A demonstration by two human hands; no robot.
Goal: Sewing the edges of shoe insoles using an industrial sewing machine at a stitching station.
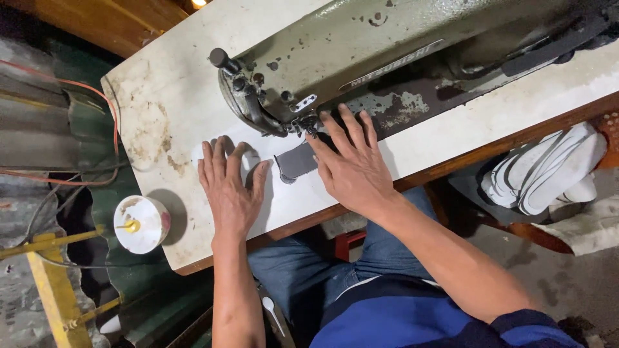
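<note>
My left hand [227, 187] lies flat, fingers spread, on a white piece of fabric [284, 196] on the sewing table. My right hand [351, 164] also rests flat on the fabric, its fingertips close to the needle and presser foot [308, 124] of an old grey-green sewing machine [361, 51]. A grey metal plate [295, 161] shows between the two hands. Neither hand grips anything.
The worn white tabletop [167, 84] has a wooden front edge. A white cup with a yellow stick [140, 223] stands at its left corner. A stack of white pieces [548, 171] lies at the right. Cables and metal sheets are at the far left.
</note>
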